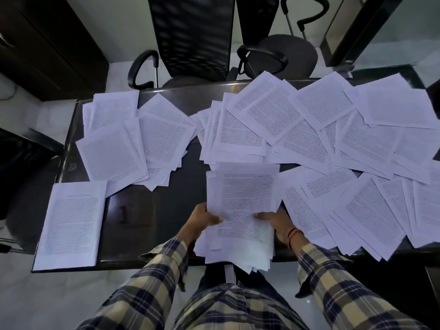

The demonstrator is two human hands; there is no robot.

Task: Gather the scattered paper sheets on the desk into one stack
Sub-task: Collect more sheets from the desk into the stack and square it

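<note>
Both my hands hold an uneven bundle of printed paper sheets (242, 206) over the desk's near edge. My left hand (202, 219) grips its left side with the thumb on top. My right hand (276, 220) grips its right side. Many loose printed sheets (309, 129) lie overlapping across the right and back of the dark desk (154, 206). A second scattered group of sheets (133, 139) covers the back left. One neat stack of sheets (71, 222) lies at the front left corner.
Two black office chairs stand behind the desk: a mesh-backed one (192, 36) and one with a round seat (285, 53). Dark cabinets (47, 44) fill the left background. Bare desk surface shows in the middle front.
</note>
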